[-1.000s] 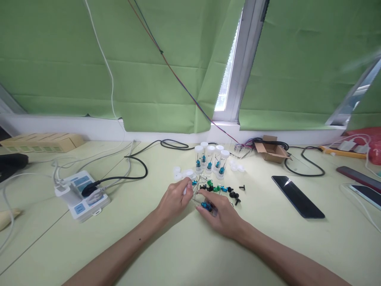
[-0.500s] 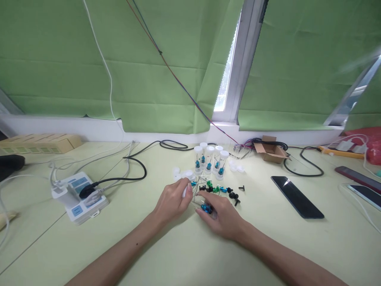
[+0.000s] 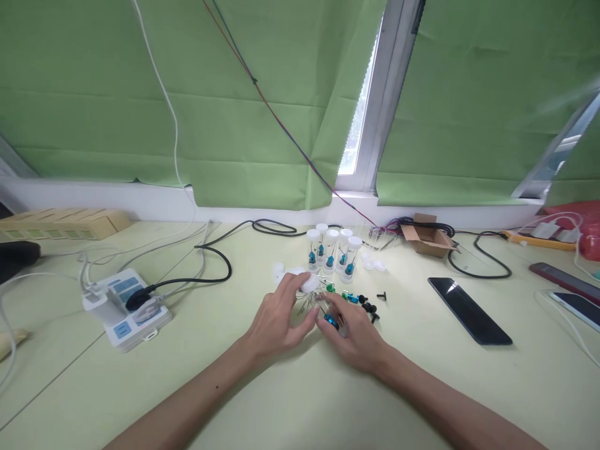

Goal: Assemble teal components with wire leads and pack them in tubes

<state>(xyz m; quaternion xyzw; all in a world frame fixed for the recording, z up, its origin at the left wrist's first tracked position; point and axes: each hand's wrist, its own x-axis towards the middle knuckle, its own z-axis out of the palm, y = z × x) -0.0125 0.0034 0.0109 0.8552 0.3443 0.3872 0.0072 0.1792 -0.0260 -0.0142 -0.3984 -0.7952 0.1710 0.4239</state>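
Observation:
My left hand (image 3: pixel 284 315) has a round white cap (image 3: pixel 309 283) at its fingertips, with the thumb held lower and apart from the index finger. Close beside it, my right hand (image 3: pixel 354 328) is curled around a clear vial, mostly hidden by the fingers, with a blue metal piece (image 3: pixel 331 321) showing inside. Thin metal pins (image 3: pixel 307 304) fan out between the two hands. Just beyond my right fingers lie small green pieces (image 3: pixel 330 288), a blue piece (image 3: pixel 353 298) and several black pieces (image 3: pixel 369 307). Whether the cap touches the vial's mouth I cannot tell.
Several capped vials (image 3: pixel 330 252) with blue pieces stand behind the hands. Loose white caps (image 3: pixel 374 262) lie right of them. A black phone (image 3: pixel 469 310) and a small open cardboard box (image 3: pixel 427 240) are on the right. At the left sits a power strip (image 3: pixel 126 309) with cables.
My left hand has moved slightly forward and right, bringing the white cap toward the right hand's vial. Its thumb has come away from the index finger. The right hand has shifted slightly right.

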